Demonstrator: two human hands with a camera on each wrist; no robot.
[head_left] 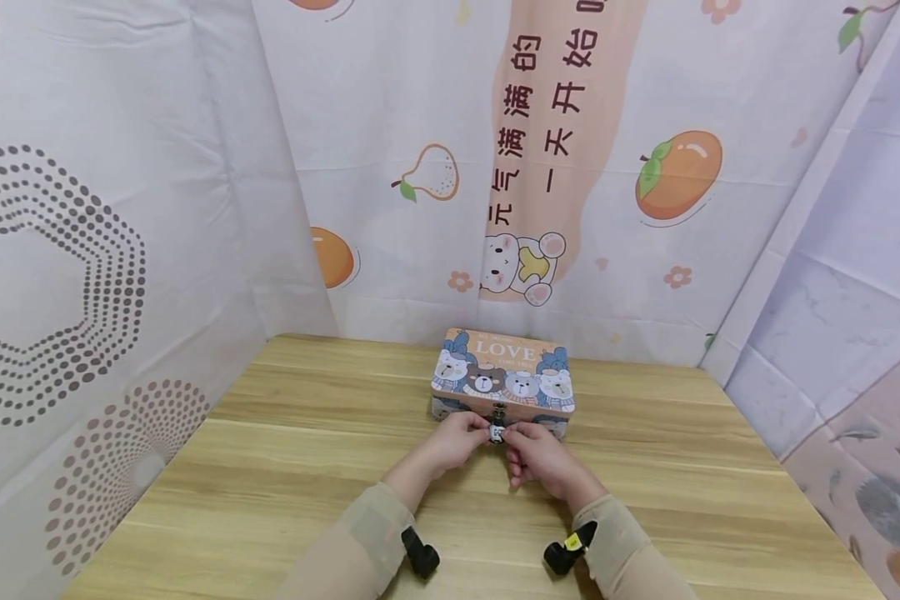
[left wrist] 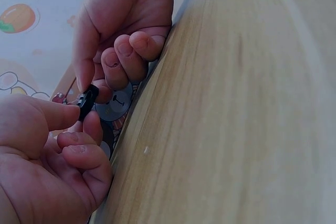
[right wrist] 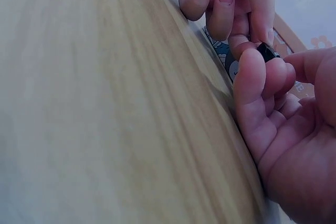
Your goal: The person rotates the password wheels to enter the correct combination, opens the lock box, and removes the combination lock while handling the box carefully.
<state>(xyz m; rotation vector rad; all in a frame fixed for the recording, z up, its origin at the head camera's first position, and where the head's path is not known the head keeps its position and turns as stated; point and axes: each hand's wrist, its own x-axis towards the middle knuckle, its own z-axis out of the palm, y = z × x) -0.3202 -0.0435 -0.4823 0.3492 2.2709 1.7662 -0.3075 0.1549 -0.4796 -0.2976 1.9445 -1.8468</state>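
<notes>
A tin box [head_left: 502,367] with bears and the word LOVE on its lid stands at the back of the table, lid down. At its front clasp [head_left: 499,410] is a small black combination padlock [left wrist: 88,101], its number dials showing in the left wrist view. My left hand [head_left: 453,440] pinches the padlock from the left between thumb and forefinger. From the right, my right hand [head_left: 542,457] pinches it too, its other fingers loosely curled below. In the right wrist view the fingers [right wrist: 249,74] cover most of the padlock [right wrist: 268,52].
The wooden table [head_left: 330,450] spreads out on both sides of the box. Behind it hangs a white curtain [head_left: 390,100] printed with fruit and lettering. More patterned cloth [head_left: 82,250] hangs along the left side, and another sheet [head_left: 855,275] along the right.
</notes>
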